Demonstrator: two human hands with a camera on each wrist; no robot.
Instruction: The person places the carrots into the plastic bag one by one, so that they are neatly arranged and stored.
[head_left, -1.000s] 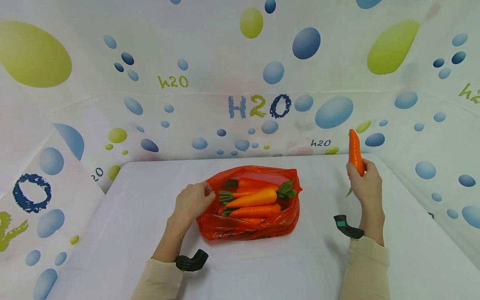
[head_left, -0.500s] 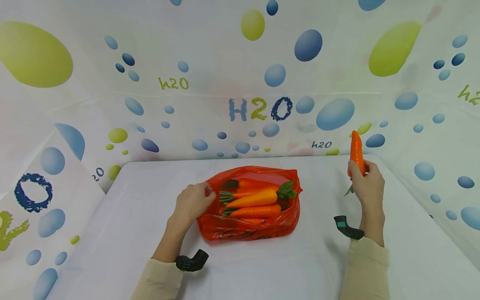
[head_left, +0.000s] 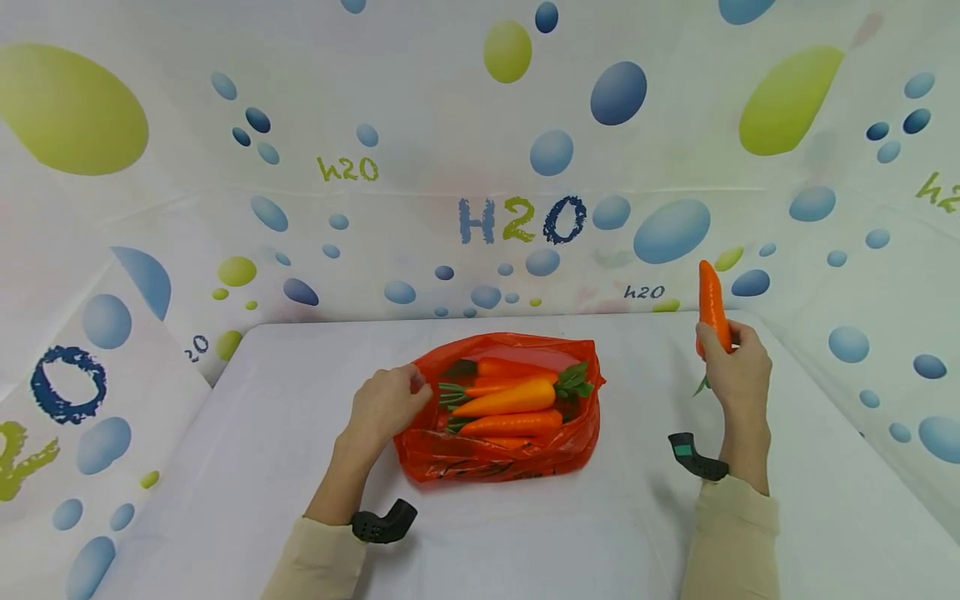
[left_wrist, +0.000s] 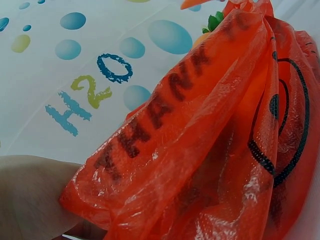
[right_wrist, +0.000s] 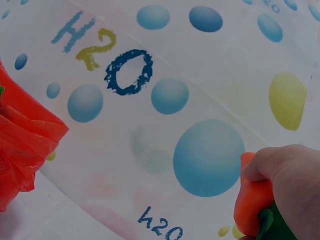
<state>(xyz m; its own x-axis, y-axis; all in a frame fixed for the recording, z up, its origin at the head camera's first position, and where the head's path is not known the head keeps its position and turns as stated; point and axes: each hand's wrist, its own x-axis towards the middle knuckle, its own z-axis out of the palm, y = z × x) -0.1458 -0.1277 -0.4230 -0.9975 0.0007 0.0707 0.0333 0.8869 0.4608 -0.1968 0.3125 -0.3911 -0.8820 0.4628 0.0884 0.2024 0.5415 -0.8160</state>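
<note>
A red plastic bag (head_left: 495, 467) lies mouth-up near the middle of the table, with several orange carrots (head_left: 510, 398) inside, some showing green tops. My left hand (head_left: 386, 404) pinches the bag's left rim; in the left wrist view the bag's printed side (left_wrist: 200, 130) fills much of the frame beside the thumb (left_wrist: 35, 195). Off to the right, my right hand (head_left: 738, 362) holds one carrot (head_left: 711, 296) upright above the table, tip up and green leaves hanging below the palm. In the right wrist view the thumb presses against that carrot (right_wrist: 252, 207).
A white cloth covers the table (head_left: 510, 542). Behind it hangs a patterned curtain (head_left: 420, 100) with blue and green drops and H2O lettering. Dark camera mounts (head_left: 384, 522) sit on both wrists.
The right hand with its carrot has shifted very slightly right and down, and the carrot's tilt wavers a little. The left hand and the bag stay in place.
</note>
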